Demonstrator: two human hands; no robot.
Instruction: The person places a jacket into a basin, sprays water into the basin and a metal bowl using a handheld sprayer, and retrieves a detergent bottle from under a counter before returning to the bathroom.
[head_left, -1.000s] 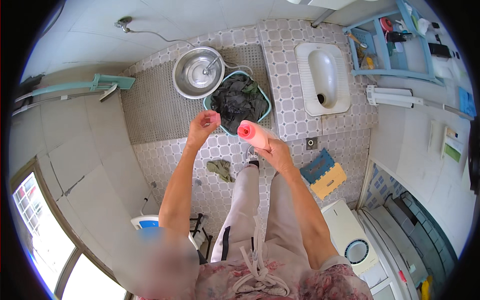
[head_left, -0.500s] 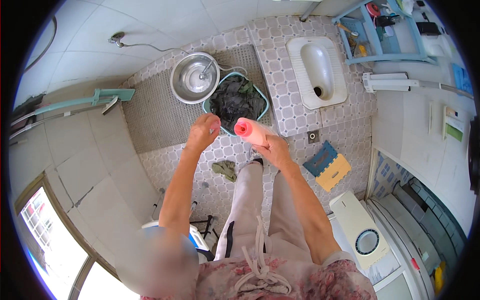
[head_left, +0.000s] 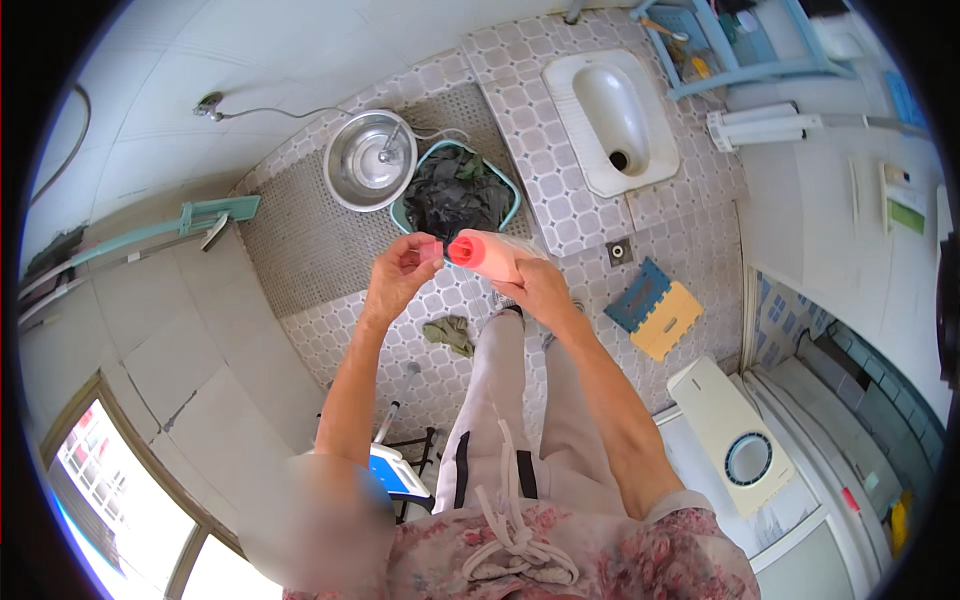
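Note:
My right hand [head_left: 543, 290] is wrapped around a pink bottle [head_left: 492, 256], which is tilted with its red mouth towards the left. A small translucent pink cap [head_left: 431, 251] is pinched in the fingers of my left hand [head_left: 398, 275], just beside the bottle's mouth. Beyond both hands stands a light-blue basin [head_left: 516, 208] filled with dark wet-looking clothes [head_left: 455, 190]. Whether any liquid is in the cap cannot be made out.
A steel bowl [head_left: 345, 165] with a shower head in it touches the basin, its hose running to the wall. Right of these is a raised squat toilet [head_left: 640, 165]. A green cloth [head_left: 449, 335] and a blue-and-yellow folding stool [head_left: 665, 320] are on the tiled floor.
My left hand has brought the cap closer to the bottle's mouth. The bottle has shifted slightly left in view, and the whole view has turned a little.

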